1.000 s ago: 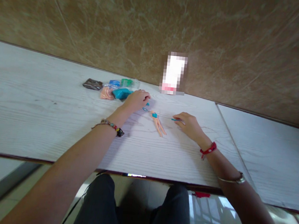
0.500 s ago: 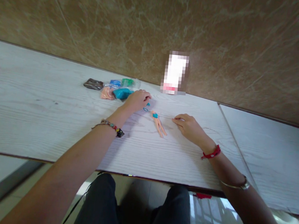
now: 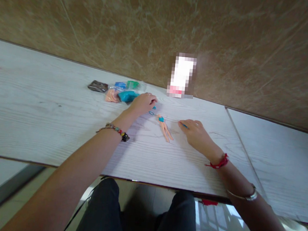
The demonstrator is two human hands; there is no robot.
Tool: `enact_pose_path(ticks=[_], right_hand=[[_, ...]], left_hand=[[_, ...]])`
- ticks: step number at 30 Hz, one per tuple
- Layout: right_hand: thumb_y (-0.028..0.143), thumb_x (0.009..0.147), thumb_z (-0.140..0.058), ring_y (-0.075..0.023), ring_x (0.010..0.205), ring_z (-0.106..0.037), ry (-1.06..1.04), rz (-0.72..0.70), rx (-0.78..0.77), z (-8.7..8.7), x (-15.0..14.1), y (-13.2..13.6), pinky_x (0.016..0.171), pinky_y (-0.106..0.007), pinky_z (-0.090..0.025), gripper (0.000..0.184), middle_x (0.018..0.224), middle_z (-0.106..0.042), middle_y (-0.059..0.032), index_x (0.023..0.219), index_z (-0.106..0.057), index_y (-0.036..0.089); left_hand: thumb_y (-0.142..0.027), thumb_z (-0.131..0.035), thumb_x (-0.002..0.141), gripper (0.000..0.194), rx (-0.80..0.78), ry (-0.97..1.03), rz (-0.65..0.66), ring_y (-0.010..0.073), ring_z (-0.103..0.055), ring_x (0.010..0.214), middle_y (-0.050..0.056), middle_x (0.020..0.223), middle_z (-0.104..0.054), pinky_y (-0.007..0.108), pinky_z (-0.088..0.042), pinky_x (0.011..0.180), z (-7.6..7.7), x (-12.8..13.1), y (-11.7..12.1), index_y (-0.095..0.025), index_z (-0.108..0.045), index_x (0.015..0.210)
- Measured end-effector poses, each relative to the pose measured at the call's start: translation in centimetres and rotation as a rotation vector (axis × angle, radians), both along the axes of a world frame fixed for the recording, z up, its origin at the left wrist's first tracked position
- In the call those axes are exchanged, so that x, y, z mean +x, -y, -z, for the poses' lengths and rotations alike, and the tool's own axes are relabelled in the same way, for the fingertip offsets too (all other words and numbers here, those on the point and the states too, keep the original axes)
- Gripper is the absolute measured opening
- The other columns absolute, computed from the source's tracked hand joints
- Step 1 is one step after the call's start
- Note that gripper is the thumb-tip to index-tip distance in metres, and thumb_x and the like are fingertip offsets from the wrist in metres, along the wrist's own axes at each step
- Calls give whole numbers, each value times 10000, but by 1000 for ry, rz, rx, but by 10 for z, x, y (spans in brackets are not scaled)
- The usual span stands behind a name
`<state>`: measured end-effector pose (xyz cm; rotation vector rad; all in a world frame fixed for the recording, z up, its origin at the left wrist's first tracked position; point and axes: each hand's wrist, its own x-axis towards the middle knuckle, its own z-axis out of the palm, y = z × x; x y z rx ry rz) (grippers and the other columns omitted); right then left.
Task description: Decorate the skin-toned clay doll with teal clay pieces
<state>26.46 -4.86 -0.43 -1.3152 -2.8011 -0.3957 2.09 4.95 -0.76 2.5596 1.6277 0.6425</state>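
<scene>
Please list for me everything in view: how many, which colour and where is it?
Figure: 1, peach with teal top, between hands
Loop: 1, teal, left of figure
Lump: 1, teal, beyond loop
Stick: 1, blue, in right hand
Packets: 5, teal, peach, brown, blue, green, left of lump
Blurred object: 1, white and pink, at wall
Table: 1, white, centre
Wall: 1, brown, behind table
Unclear item: 1, red, below table
Bracelets: 2, multicoloured, red, wrists
Bangle: 1, silver, right forearm
Left hand: 1, bare, beside teal packet
Right hand: 1, bare, right of figure
Legs: 2, dark trousers, below table
</scene>
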Motion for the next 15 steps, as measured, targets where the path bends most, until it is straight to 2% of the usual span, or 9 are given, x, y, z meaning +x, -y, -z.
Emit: enact_pose_path(ticks=[3,7,10,12,15], right_hand=[[1,795,-358,-259,1068,-518,-55,9,-26,2,-1,-1,885,-431,-392,442,1208,-579,-154,1179,-556,92],[-28,751,-347,-205,1049,-554,-342,52,-135,8,4,-14,882,-347,-435,457,1148,-619,-129,1098,-612,109],[24,788,-364,-177,930,-605,-535,93,-195,9,7,-20,825,-307,-471,400,1019,-666,-103,1074,-624,126],[73,809,-400,-183,876,-616,-576,114,-197,7,6,-20,798,-311,-481,362,958,-678,-99,1096,-615,121],[97,817,-425,-201,901,-609,-531,91,-166,5,3,-16,823,-336,-476,344,967,-676,-106,1101,-618,125]], left_hand=[[-161,-398,827,299,3,1,-1,200,-602,914,97,960,-671,303,-453,826,0,0,0,-124,-673,938],[-150,-394,817,303,0,-6,-3,200,-601,914,96,958,-670,296,-455,816,0,0,0,-123,-672,934],[-148,-396,810,304,6,-5,1,200,-601,912,90,954,-672,297,-454,819,0,0,0,-129,-674,932],[-150,-400,807,301,14,-3,-2,200,-601,909,87,949,-673,298,-454,819,1,0,-1,-133,-676,926],[-153,-403,809,298,19,-8,2,199,-599,909,85,955,-672,296,-453,815,1,0,-1,-137,-674,931]])
